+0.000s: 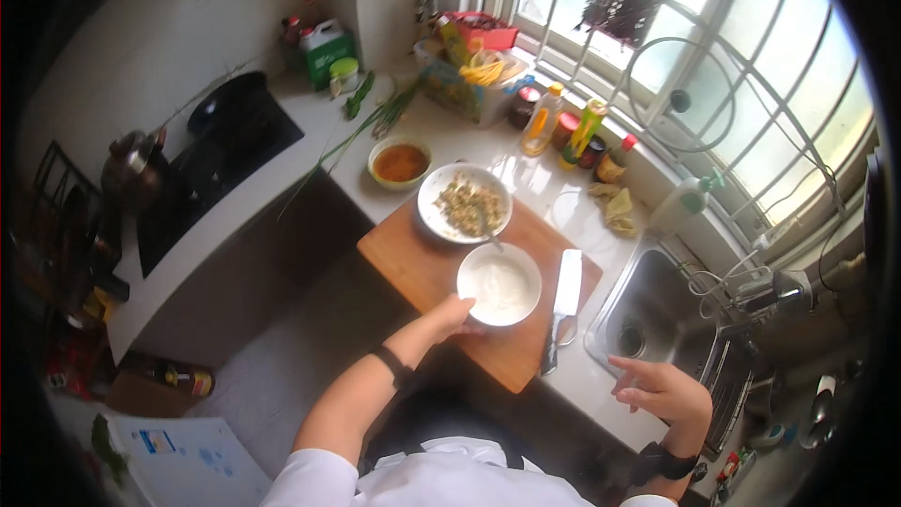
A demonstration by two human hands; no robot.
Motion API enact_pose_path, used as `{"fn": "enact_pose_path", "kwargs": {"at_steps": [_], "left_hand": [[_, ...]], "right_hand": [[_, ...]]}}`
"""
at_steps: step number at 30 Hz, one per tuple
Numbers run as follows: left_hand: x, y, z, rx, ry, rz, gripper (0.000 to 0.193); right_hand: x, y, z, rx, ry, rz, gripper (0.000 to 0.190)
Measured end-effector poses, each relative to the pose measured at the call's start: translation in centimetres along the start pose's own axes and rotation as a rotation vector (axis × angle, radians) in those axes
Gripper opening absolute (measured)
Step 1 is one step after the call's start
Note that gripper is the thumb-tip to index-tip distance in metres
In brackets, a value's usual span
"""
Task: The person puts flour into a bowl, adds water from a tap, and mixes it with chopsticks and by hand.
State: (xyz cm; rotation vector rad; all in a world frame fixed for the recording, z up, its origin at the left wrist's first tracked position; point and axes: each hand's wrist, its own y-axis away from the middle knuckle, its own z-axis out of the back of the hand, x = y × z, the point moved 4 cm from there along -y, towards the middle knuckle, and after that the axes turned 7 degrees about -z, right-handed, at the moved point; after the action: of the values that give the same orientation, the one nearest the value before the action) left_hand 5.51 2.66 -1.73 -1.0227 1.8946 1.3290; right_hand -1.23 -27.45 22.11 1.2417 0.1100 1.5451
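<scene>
My left hand (pixel 450 318) grips the near-left rim of a white bowl (pixel 504 320) that holds a white, powdery or pasty substance (pixel 501 287). Behind it, a larger white bowl (pixel 431 220) contains a chopped filling mixture (pixel 464 205), with a metal spoon (pixel 487 224) leaning in it. Both bowls are over a wooden cutting board (pixel 394 251). A cleaver (pixel 566 289) with a dark handle lies at the board's right side. My right hand (pixel 658 387) is raised by the sink's near edge, fingers apart, with nothing in it.
A steel sink (pixel 637 296) is set into the counter at right. Beyond the board stand a bowl of brown liquid (pixel 401 160), green onions (pixel 394 109), a sauce bottle (pixel 542 121) and several jars. On the left is a black cooktop (pixel 204 186) with a kettle (pixel 132 169).
</scene>
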Motion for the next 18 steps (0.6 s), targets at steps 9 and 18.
{"fn": "enact_pose_path", "kwargs": {"at_steps": [9,18], "left_hand": [[-3.6,2.9,3.7,0.141,-0.346,0.156,0.072],[-10.4,3.9,11.8,0.457,-0.308,0.173,0.063]], "right_hand": [[7.5,-1.3,10.8,-0.265,0.267,0.049,0.048],[18.9,-7.6,30.7,-1.132,0.539,0.096,0.029]]}}
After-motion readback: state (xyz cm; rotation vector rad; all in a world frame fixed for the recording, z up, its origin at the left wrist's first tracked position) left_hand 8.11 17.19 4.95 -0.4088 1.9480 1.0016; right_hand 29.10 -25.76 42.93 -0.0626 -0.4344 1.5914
